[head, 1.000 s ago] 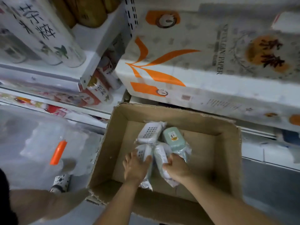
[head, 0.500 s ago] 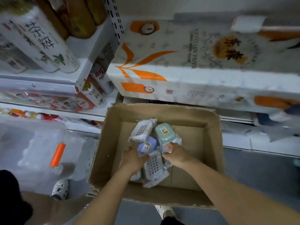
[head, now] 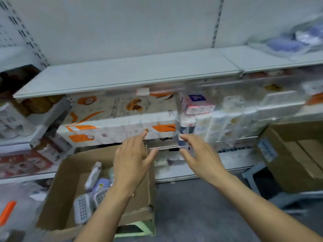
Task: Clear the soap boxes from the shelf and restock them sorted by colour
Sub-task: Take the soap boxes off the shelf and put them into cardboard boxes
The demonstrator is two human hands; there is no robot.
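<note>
Several wrapped soap boxes, white [head: 81, 208] and lilac [head: 100, 186], lie in a cardboard box [head: 57, 186] at lower left. Both arms are stretched forward above it. My left hand [head: 132, 161] is open with fingers spread, over the box's right side. My right hand [head: 201, 154] is open too, to its right, in front of the lower shelves. Neither holds anything. A bare grey shelf [head: 132, 70] runs across the view above. More wrapped soap boxes [head: 295, 41], bluish and blurred, sit on that shelf at the far right.
Packs of paper with orange print [head: 120, 119] and small tissue packs [head: 227, 126] fill the shelf below the grey board. A second cardboard box [head: 293, 154] stands at right on a grey stool. A green stool [head: 138, 227] holds the first box. Clear plastic with an orange handle [head: 7, 212] lies at left.
Both hands have let go of the soap boxes and lifted out of the cardboard box toward the shelves. The view has tilted up, showing the bare grey shelf.
</note>
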